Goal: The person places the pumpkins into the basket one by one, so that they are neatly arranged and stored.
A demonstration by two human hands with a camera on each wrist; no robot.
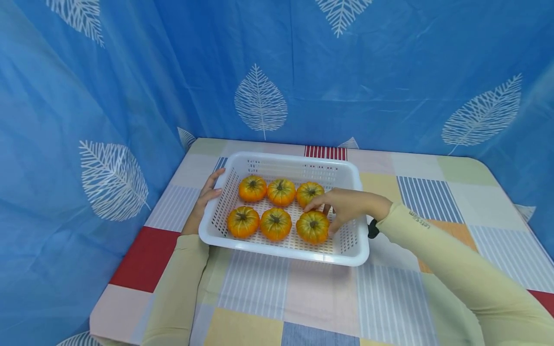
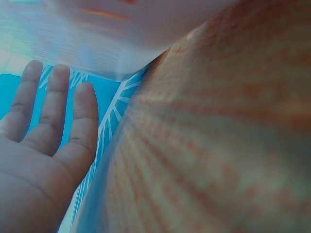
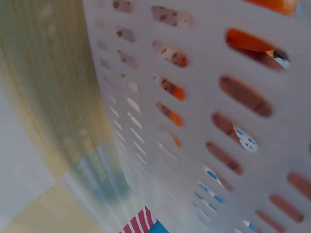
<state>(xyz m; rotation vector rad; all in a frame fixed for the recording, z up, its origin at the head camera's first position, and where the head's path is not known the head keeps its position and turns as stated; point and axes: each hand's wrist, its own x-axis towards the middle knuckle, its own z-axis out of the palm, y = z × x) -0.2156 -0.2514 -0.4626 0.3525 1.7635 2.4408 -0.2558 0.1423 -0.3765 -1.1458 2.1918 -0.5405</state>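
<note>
A white plastic basket [image 1: 277, 248] with slotted walls stands on the table, holding small orange-and-green pumpkins in two rows of three. My right hand [image 1: 348, 204] reaches over the basket's right rim and grips the front right pumpkin [image 1: 312, 228], thumb on its right side and fingers at its back. Just behind that one sits the back right pumpkin [image 1: 309, 193]. At the left rim, my left hand [image 1: 202, 204] touches the basket's outside with fingers extended. The left wrist view shows these fingers [image 2: 51, 111] straight beside the basket wall. Through the slots in the right wrist view, parts of the right hand's fingers [image 3: 245, 95] show.
A patchwork-patterned cloth [image 1: 320, 298] covers the table under the basket. Blue curtains [image 1: 346, 86] with white leaf prints hang behind the table and along its left side. The other pumpkins [image 1: 252, 188] fill the basket's left and middle.
</note>
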